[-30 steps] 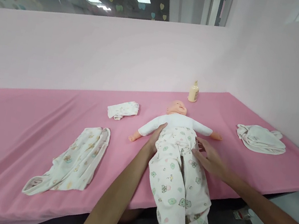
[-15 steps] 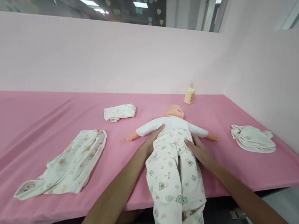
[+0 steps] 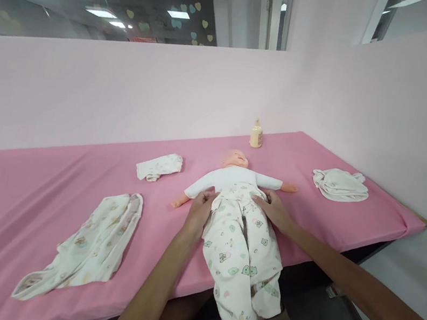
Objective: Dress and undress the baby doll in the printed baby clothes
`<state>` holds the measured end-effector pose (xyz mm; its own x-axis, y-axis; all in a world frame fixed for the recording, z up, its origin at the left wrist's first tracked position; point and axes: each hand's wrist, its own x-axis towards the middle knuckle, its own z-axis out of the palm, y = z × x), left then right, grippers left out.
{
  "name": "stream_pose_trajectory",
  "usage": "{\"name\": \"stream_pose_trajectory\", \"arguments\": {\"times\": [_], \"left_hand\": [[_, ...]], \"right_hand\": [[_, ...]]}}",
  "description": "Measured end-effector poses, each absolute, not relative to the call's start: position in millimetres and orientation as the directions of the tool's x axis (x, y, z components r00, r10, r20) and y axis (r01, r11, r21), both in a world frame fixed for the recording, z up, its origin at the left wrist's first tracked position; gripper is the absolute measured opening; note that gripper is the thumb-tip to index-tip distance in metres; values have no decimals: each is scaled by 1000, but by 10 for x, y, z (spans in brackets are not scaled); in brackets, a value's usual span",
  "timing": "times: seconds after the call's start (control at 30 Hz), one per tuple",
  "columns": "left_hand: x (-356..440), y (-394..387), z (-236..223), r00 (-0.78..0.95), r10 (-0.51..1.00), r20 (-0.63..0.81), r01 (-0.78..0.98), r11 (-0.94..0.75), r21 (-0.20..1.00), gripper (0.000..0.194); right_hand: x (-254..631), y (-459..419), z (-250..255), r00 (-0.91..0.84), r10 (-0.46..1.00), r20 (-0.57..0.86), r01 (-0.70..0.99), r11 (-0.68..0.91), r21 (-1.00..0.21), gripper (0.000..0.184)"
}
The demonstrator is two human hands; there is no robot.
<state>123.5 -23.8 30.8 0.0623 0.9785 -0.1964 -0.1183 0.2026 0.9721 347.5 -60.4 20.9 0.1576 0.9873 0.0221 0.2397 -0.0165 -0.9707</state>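
Observation:
A baby doll lies on its back on the pink-covered table, arms spread, in a white long-sleeved top. Patterned white baby trousers cover it from the waist down, and their legs hang over the table's front edge. At the waistband's left side, my left hand has its fingers closed on the trousers' fabric. My right hand lies along the opposite side of the waist, thumb on top of the cloth and fingers partly hidden behind the doll's side; whether it grips the fabric is unclear.
On the pink sheet, a patterned baby garment lies at the left, with a small folded cloth behind it. A cream pump bottle stands near the wall. Folded white cloth rests at the right.
My left hand has gone from lying along the doll's side to pinching the trousers' waistband. My right hand stays at the other side of the waist. The view has shifted slightly to the right.

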Motion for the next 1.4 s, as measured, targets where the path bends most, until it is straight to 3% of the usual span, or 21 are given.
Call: {"name": "stream_pose_trajectory", "arguments": {"times": [0.1, 0.23, 0.43, 0.57, 0.63, 0.73, 0.93, 1.03, 1.1, 1.17, 1.27, 1.4], "left_hand": [[1178, -391, 299, 51, 998, -45, 111, 39, 993, 38], [1192, -560, 333, 156, 968, 196, 267, -233, 935, 38], [1190, -687, 232, 300, 832, 467, 544, -551, 633, 29], [1164, -713, 151, 409, 694, 592, 572, -701, 427, 14], [1160, -717, 148, 412, 701, 582, 583, -694, 423, 10], [1157, -721, 179, 354, 805, 476, 611, -585, 533, 17], [1051, -864, 262, 294, 937, 190, 536, -326, 779, 37], [935, -1032, 285, 351, 931, 97, 441, -256, 860, 50], [867, -1122, 292, 394, 917, 58, 392, -225, 892, 59], [826, -1164, 298, 417, 909, 24, 379, -198, 904, 61], [813, -1152, 303, 429, 903, -23, 394, -164, 904, 57], [827, -1122, 288, 438, 898, -41, 408, -158, 899, 51]], "right_hand": [[3505, -678, 165, 149, 988, 49, 346, -6, -938, 47], [3535, -701, 85, 144, 979, 141, 403, 72, -912, 43], [3543, -654, 109, 97, 970, 224, 419, 164, -893, 31], [3515, -671, 239, -56, 940, 338, 469, 323, -822, 20], [3529, -681, 293, -124, 929, 349, 490, 363, -793, 15], [3619, -684, 320, -210, 918, 335, 531, 395, -750, 12], [3824, -740, 237, -150, 981, 124, 622, 190, -760, 31], [3857, -806, 189, -203, 974, 101, 529, 196, -826, 24], [3861, -856, 170, -270, 957, 110, 448, 226, -865, 19], [3847, -910, 168, -293, 949, 116, 421, 237, -875, 27], [3790, -987, 190, -247, 961, 127, 457, 231, -859, 37], [3703, -1026, 216, -182, 974, 133, 549, 213, -808, 25]]}}
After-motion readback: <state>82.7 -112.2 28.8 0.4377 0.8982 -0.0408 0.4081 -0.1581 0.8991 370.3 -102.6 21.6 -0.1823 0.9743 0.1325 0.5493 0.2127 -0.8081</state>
